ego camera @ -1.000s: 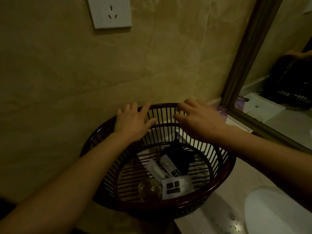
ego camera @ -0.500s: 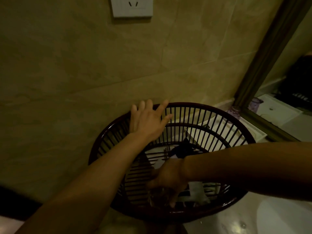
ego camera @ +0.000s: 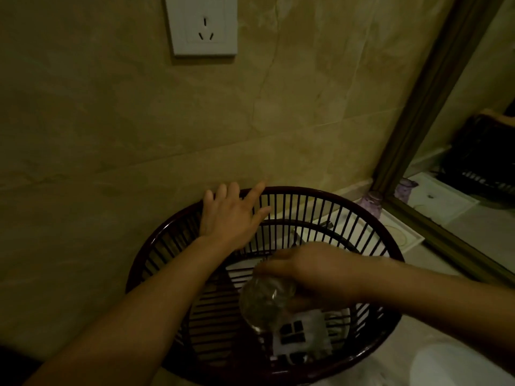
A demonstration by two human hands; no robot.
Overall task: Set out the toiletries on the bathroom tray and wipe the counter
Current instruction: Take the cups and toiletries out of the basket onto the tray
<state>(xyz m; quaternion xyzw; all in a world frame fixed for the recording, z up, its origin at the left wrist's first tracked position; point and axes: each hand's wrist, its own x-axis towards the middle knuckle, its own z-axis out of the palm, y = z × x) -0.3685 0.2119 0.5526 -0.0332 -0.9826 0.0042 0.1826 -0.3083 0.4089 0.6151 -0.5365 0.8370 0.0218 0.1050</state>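
A dark red slatted basket [ego camera: 387, 246] stands on the counter against the tiled wall. My left hand [ego camera: 228, 218] lies flat on its far left rim, fingers spread. My right hand [ego camera: 317, 271] grips a clear glass [ego camera: 263, 305] from above and holds it tilted inside the basket. Under the glass lies a white sachet with a black window-like mark [ego camera: 302, 334]. More packets sit on the basket floor, mostly hidden by my hands. A white tray [ego camera: 401, 232] lies on the counter behind the basket, near the mirror.
A small purple cup [ego camera: 370, 203] stands at the tray's far corner beside the mirror frame [ego camera: 429, 107]. A white wall socket [ego camera: 204, 25] is mounted high on the tiles. The pale rim of the sink [ego camera: 457, 366] shows at the bottom right.
My right hand left the far rim, reached down into the basket, closed on the glass and raised it. My left hand stayed on the rim.
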